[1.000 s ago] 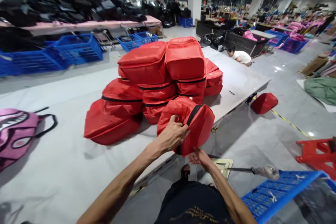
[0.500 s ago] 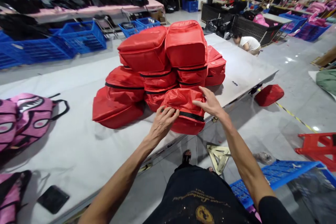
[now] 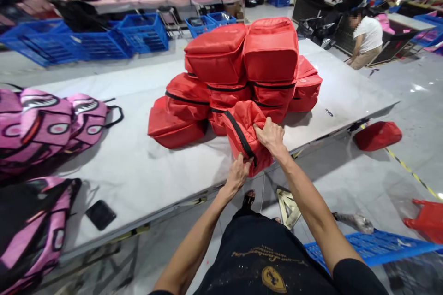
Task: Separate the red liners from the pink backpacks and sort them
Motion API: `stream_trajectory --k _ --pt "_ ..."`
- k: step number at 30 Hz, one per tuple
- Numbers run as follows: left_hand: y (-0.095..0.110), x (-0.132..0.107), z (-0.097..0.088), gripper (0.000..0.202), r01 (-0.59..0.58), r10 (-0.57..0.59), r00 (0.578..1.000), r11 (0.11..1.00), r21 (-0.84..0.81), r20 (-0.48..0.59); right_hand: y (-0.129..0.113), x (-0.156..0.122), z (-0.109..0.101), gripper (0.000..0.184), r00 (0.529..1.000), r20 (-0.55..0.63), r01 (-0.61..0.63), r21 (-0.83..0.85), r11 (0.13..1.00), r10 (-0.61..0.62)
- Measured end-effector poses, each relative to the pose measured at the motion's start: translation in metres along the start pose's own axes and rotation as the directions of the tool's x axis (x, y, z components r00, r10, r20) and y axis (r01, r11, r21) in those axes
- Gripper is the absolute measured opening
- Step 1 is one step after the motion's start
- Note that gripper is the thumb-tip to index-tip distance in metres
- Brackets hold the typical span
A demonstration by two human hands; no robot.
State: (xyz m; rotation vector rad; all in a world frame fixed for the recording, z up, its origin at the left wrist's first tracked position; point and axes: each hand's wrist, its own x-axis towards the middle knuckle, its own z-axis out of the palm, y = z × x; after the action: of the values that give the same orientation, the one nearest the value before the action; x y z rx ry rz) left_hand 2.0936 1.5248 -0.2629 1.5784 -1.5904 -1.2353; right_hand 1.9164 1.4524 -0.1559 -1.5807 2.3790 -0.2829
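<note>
Gripping the red bag (image 3: 242, 136) at the near edge of the table (image 3: 138, 170), both hands are closed on it. My left hand (image 3: 238, 173) pinches the lower end by the black zip, and my right hand (image 3: 272, 136) clasps the upper corner. The bag stands tilted against the pile of red bags (image 3: 242, 64). I judge it in hand and not yet stacked. A stray bag (image 3: 377, 134) lies on the floor beyond.
</note>
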Motion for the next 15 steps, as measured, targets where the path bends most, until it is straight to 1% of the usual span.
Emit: stream_trajectory --k 2,3,5,7,8,10,12,13,15 --pt "-0.005 0.007 -0.013 0.008 -0.109 0.108 0.994 0.993 0.051 0.033 -0.002 0.001 0.001 0.060 1.000 -0.005 -0.001 0.007 1.000 0.001" --pt "-0.008 0.009 -0.019 0.004 -0.170 0.165 0.984 0.983 0.074 0.066 -0.002 0.002 0.002 0.062 1.000 -0.004 -0.004 0.010 1.000 0.004" --pt "-0.011 0.012 -0.030 0.004 -0.243 0.232 0.966 0.965 0.095 0.109 -0.002 0.004 0.004 0.064 1.000 0.001 -0.014 0.010 1.000 0.014" --pt "-0.013 0.012 -0.034 0.008 -0.274 0.258 0.958 0.953 0.132 0.122 -0.002 0.005 0.007 0.065 1.000 0.002 -0.021 0.004 1.000 0.021" --pt "-0.014 0.012 -0.034 0.007 -0.268 0.253 0.962 0.950 0.163 0.108 -0.002 0.005 0.008 0.065 1.000 -0.001 -0.020 0.000 1.000 0.020" --pt "-0.015 0.011 -0.031 0.004 -0.218 0.214 0.976 0.945 0.243 0.041 -0.001 0.004 0.011 0.065 1.000 -0.015 -0.012 -0.007 1.000 0.012" --pt "-0.013 0.011 -0.027 0.016 -0.181 0.200 0.979 0.929 0.324 -0.029 -0.002 0.001 0.014 0.065 1.000 -0.024 -0.001 -0.013 1.000 0.001" --pt "-0.012 0.013 -0.026 0.025 -0.185 0.218 0.974 0.917 0.355 -0.055 -0.003 -0.002 0.015 0.064 1.000 -0.026 0.001 -0.016 1.000 -0.002" --pt "-0.007 0.019 -0.027 0.038 -0.240 0.291 0.954 0.889 0.390 -0.075 -0.005 -0.008 0.016 0.062 1.000 -0.031 0.001 -0.025 1.000 -0.002"
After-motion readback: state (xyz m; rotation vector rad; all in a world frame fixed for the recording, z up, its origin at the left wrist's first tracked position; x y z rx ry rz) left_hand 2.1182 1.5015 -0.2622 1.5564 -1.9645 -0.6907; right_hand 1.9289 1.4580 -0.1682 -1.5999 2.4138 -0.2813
